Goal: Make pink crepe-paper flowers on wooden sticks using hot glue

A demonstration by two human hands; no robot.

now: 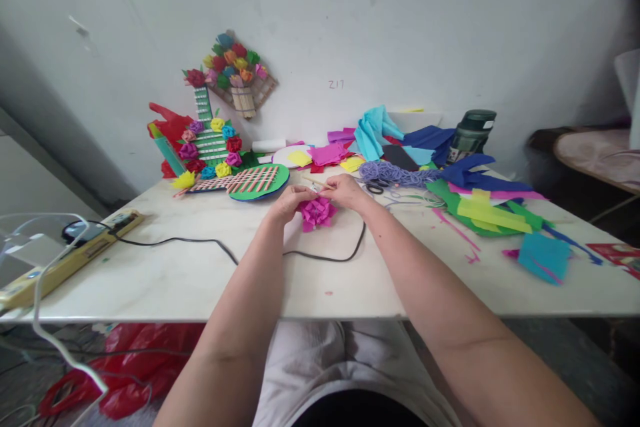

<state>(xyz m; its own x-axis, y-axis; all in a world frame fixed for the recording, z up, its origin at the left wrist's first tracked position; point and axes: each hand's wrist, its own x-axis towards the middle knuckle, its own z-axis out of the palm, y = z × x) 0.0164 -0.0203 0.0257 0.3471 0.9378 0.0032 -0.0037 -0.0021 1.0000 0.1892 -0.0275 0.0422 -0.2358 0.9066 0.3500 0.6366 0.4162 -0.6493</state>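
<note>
My left hand [292, 201] and my right hand [345, 191] meet above the middle of the table. Between them hangs a magenta crepe-paper flower [319, 215] with ruffled petals, just below the fingertips. A thin pale stick [313, 181] runs from the right fingers toward the left, over the flower; these fingers are pinched on it. My left fingers are also closed, close to a small whitish bit at the flower's top edge. What exactly they pinch is too small to make out. Scissors [376, 187] with dark handles lie right of my right hand.
A green paper guitar [260, 181] lies at the left, near a flower-decorated piece [210, 140]. Purple yarn [395, 172], coloured paper sheets [490, 210] and a dark bottle [471, 135] stand at the right. A black cable [175, 239] crosses the table from the power strip [95, 247].
</note>
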